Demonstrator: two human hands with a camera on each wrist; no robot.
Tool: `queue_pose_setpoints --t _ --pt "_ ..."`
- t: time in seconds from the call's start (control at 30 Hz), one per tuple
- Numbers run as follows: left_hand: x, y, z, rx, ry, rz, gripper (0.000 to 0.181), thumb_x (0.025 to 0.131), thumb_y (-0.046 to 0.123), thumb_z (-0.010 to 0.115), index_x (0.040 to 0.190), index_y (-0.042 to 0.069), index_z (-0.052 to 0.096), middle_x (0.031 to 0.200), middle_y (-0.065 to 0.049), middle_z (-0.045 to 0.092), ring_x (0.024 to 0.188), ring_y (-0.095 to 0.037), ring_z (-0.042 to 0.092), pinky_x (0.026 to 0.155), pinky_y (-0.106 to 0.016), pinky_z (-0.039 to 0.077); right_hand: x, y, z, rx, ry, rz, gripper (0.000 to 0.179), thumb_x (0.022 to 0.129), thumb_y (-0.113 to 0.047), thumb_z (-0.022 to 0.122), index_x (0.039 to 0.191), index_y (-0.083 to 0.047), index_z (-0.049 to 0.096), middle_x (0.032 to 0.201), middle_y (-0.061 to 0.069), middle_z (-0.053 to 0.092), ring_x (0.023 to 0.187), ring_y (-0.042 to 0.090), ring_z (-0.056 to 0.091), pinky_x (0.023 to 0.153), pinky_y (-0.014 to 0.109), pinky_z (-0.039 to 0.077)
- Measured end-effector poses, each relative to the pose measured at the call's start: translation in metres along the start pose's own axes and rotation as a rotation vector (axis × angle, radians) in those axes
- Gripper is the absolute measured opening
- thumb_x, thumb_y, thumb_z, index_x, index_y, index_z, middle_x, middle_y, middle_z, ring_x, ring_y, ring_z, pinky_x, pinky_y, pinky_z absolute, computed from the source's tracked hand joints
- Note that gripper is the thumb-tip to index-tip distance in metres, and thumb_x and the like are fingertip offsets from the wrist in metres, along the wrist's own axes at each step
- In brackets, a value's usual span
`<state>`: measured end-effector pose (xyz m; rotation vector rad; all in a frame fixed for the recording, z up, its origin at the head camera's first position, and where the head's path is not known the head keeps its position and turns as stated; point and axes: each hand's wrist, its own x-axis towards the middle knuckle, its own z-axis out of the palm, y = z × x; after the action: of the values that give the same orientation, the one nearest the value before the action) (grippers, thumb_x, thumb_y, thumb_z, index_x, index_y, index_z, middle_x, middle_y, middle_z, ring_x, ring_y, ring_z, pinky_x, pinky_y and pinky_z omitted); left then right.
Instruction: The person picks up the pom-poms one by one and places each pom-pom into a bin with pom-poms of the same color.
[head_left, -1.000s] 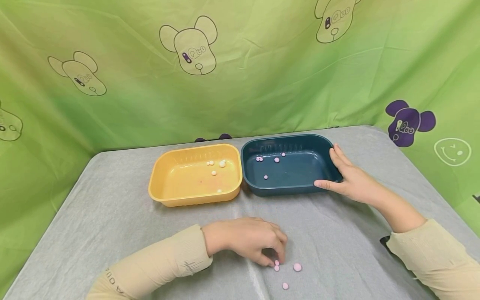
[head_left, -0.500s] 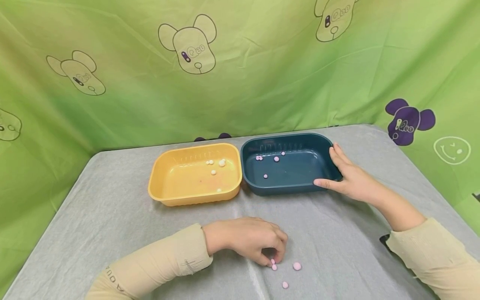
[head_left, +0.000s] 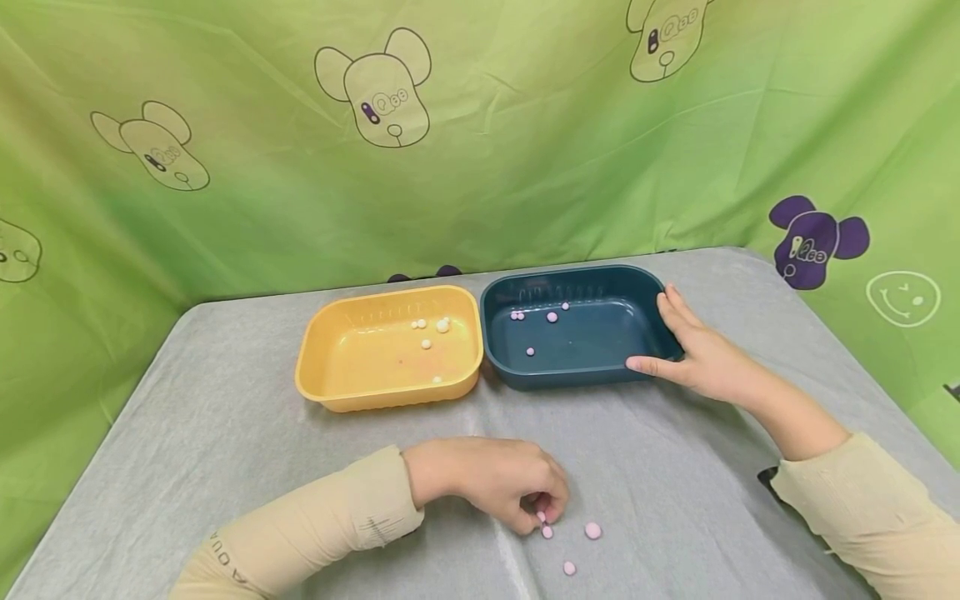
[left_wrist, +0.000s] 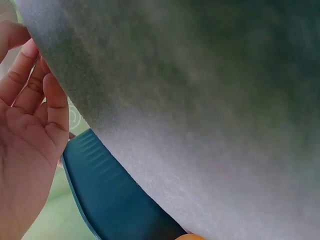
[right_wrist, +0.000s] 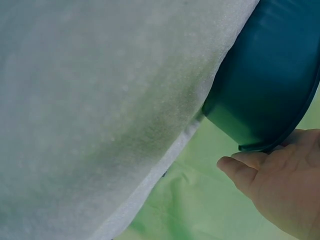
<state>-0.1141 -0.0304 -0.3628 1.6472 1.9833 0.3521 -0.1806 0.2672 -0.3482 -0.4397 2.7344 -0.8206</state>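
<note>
My left hand (head_left: 504,482) is low over the cloth in the head view, thumb and forefinger pinching a small pink ball (head_left: 542,517). Just below the fingertips, a second pink ball (head_left: 547,532) touches or nearly touches the first. To the right lie a larger pink ball (head_left: 593,531) and another pink ball (head_left: 569,568). My right hand (head_left: 701,354) rests on the right end of the dark teal basin (head_left: 570,375), thumb on the front rim and fingers spread straight along the side. Several pink balls lie in that basin. In the left wrist view, the left hand's (left_wrist: 30,110) fingers are curled; the pinch itself is hidden.
A yellow basin (head_left: 390,400) holding several white balls stands against the teal one's left side. Both sit on a grey cloth-covered table (head_left: 225,450). Behind hangs a green printed curtain (head_left: 510,167).
My left thumb and forefinger have closed in on the two small pink balls, which have shifted slightly left. The right hand stays on the basin.
</note>
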Motion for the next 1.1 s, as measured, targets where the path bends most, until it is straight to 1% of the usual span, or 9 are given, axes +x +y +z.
queue_pose_setpoints --t 0.13,0.33,0.43,0.63,0.77,0.97,1.1 --pt "-0.002 0.001 -0.002 -0.012 0.005 -0.013 0.012 0.083 0.007 0.071 0.084 0.016 0.063 0.081 0.009 0.056 0.074 0.005 0.048 0.068 -0.004 0.037 0.000 0.000 0.000 -0.002 0.001 0.000 0.111 0.091 -0.049 0.067 0.156 0.000 -0.008 0.162 0.012 -0.025 0.151 0.047 -0.007 0.116 0.068 0.013" --pt "-0.007 0.004 -0.008 0.001 0.037 -0.015 0.010 0.084 0.008 0.071 0.087 0.016 0.066 0.083 0.011 0.058 0.077 0.005 0.050 0.070 -0.002 0.038 0.000 0.000 0.001 0.002 0.001 -0.002 0.111 0.091 -0.049 0.067 0.156 0.000 -0.008 0.162 0.012 -0.025 0.151 0.047 -0.007 0.116 0.069 0.012" --pt "-0.009 0.006 -0.011 -0.018 0.041 -0.016 0.009 0.084 0.008 0.071 0.087 0.016 0.067 0.083 0.011 0.059 0.078 0.004 0.052 0.071 -0.002 0.039 0.000 0.000 0.001 0.001 0.001 -0.002 0.111 0.091 -0.049 0.067 0.156 0.000 -0.008 0.162 0.012 -0.026 0.150 0.047 -0.007 0.115 0.069 0.012" --pt "-0.014 0.008 -0.018 -0.069 0.027 -0.007 0.005 0.087 0.010 0.069 0.089 0.014 0.068 0.083 0.010 0.061 0.078 0.005 0.054 0.073 -0.002 0.042 -0.001 -0.001 0.000 0.008 -0.001 0.002 0.111 0.091 -0.049 0.067 0.156 0.000 -0.009 0.162 0.012 -0.026 0.150 0.048 -0.008 0.115 0.070 0.012" --pt "-0.018 0.010 -0.023 -0.082 0.042 -0.013 0.006 0.086 0.007 0.069 0.089 0.013 0.067 0.084 0.008 0.063 0.079 0.003 0.055 0.075 -0.003 0.043 -0.001 -0.001 0.000 0.009 -0.002 0.001 0.111 0.091 -0.048 0.067 0.156 0.000 -0.009 0.162 0.013 -0.026 0.150 0.047 -0.008 0.115 0.069 0.012" --pt "-0.023 0.014 -0.031 -0.091 0.060 -0.037 0.008 0.087 0.006 0.070 0.091 0.013 0.067 0.085 0.009 0.062 0.081 0.003 0.056 0.077 -0.005 0.046 0.000 -0.001 0.000 0.002 -0.003 0.000 0.111 0.091 -0.049 0.067 0.156 0.000 -0.008 0.162 0.013 -0.026 0.150 0.048 -0.007 0.115 0.070 0.012" --pt "-0.026 0.015 -0.036 -0.078 0.077 -0.035 0.008 0.086 0.006 0.069 0.090 0.013 0.066 0.086 0.010 0.061 0.083 0.000 0.057 0.078 -0.007 0.046 0.000 -0.001 0.000 0.003 -0.002 -0.001 0.111 0.091 -0.049 0.067 0.156 0.000 -0.008 0.162 0.013 -0.025 0.150 0.048 -0.007 0.115 0.070 0.012"
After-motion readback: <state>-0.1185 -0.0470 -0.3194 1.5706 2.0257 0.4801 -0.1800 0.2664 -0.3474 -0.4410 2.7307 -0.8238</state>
